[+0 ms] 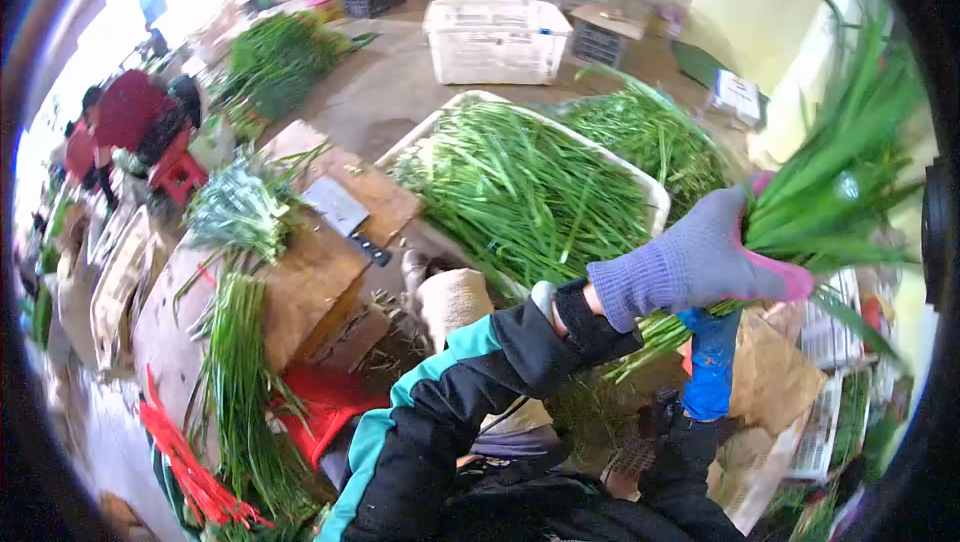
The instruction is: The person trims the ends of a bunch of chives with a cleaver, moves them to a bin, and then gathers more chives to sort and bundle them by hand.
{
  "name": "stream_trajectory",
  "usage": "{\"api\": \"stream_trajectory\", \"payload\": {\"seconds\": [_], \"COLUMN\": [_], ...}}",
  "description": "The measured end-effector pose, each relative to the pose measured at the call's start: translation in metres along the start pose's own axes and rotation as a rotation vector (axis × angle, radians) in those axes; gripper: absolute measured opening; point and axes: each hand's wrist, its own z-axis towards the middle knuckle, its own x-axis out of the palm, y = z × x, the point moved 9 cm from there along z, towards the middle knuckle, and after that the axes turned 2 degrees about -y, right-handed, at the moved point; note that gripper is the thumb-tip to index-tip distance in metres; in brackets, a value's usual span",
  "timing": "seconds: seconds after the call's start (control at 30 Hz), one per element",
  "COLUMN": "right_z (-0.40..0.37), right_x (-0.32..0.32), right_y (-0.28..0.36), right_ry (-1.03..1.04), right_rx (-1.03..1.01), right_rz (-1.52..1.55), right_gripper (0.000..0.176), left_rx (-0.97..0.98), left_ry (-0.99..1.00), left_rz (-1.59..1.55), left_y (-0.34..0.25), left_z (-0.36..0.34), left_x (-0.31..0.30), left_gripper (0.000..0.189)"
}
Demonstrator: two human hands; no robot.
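My left hand, in a grey-purple knitted glove with pink fingertips, is closed around a bunch of long green leaves at the right. The leaves fan upward and are partly blurred; pale stalks stick out below the glove. Beneath it is my right forearm in a black sleeve with a bright blue covering; the fingers of my right hand are hidden behind the left glove and the leaves. A white-rimmed tub heaped with loose green leaves lies just left of the bunch.
A cleaver rests on a wooden board, beside bundled greens and red ties. A white crate stands behind the tub. A person in dark red is at the far left; more greens are piled behind.
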Motion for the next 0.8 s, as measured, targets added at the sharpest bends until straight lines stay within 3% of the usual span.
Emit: {"api": "stream_trajectory", "payload": {"seconds": [0.03,0.1,0.13,0.17,0.2,0.23,0.27,0.3,0.33,0.4,0.43,0.53,0.57,0.63,0.67,0.7,0.77,0.8], "right_z": [0.01,0.017,0.022,0.034,0.045,0.053,0.036,0.041,0.038,0.038,0.033,0.026,0.026,0.007,0.006,-0.001,0.0,-0.001], "right_x": [0.012,0.029,0.042,0.067,0.097,0.129,0.125,0.173,0.201,0.253,0.266,0.323,0.347,0.39,0.367,0.372,0.388,0.402], "right_y": [0.019,0.082,0.096,0.124,0.142,0.163,0.237,0.246,0.26,0.321,0.356,0.397,0.4,0.414,0.435,0.441,0.439,0.435], "right_ry": [0.027,-0.045,0.001,0.063,0.25,0.347,0.194,0.544,0.628,0.801,0.859,0.891,0.908,0.899,0.71,0.724,0.892,0.979], "right_rx": [-0.022,-0.252,-0.113,-0.192,-0.1,-0.119,-0.197,-0.065,-0.028,-0.241,-0.36,-0.471,-0.48,-0.874,-0.981,-0.979,-0.677,-0.616], "right_rz": [0.016,0.06,0.401,0.332,0.565,0.483,0.739,0.632,0.703,0.876,1.033,0.705,0.713,0.472,0.658,0.661,0.883,0.634], "right_gripper": [0.077,0.067,0.061,0.058,0.055,0.055,0.052,0.053,0.052,0.048,0.046,0.048,0.048,0.051,0.055,0.055,0.057,0.056], "left_rx": [0.012,0.024,0.069,-0.052,-0.013,0.024,-0.005,-0.033,0.007,0.048,-0.083,-0.496,-0.495,-0.208,-0.07,-0.072,-0.303,-0.084], "left_ry": [-0.028,-0.035,-0.095,-0.165,-0.2,-0.236,-0.359,-0.483,-0.507,-0.547,-0.715,-1.218,-1.239,-1.127,-1.061,-1.075,-0.946,-1.016], "left_rz": [0.024,0.028,0.04,0.436,0.469,0.501,0.559,0.615,0.583,0.569,0.708,1.096,1.1,0.909,0.809,0.804,1.318,0.881], "left_y": [-0.013,-0.051,-0.072,-0.094,-0.114,-0.132,-0.154,-0.176,-0.197,-0.231,-0.237,-0.253,-0.253,-0.249,-0.249,-0.251,-0.254,-0.245], "left_z": [-0.005,-0.019,-0.028,-0.043,-0.056,-0.071,-0.092,-0.115,-0.13,-0.166,-0.202,-0.322,-0.34,-0.356,-0.359,-0.358,-0.343,-0.359], "left_x": [-0.009,-0.023,-0.035,-0.054,-0.068,-0.08,-0.093,-0.105,-0.109,-0.126,-0.156,-0.238,-0.252,-0.268,-0.271,-0.267,-0.254,-0.274], "left_gripper": [0.076,0.068,0.068,0.061,0.058,0.055,0.054,0.054,0.054,0.053,0.051,0.046,0.046,0.049,0.051,0.051,0.035,0.032]}}
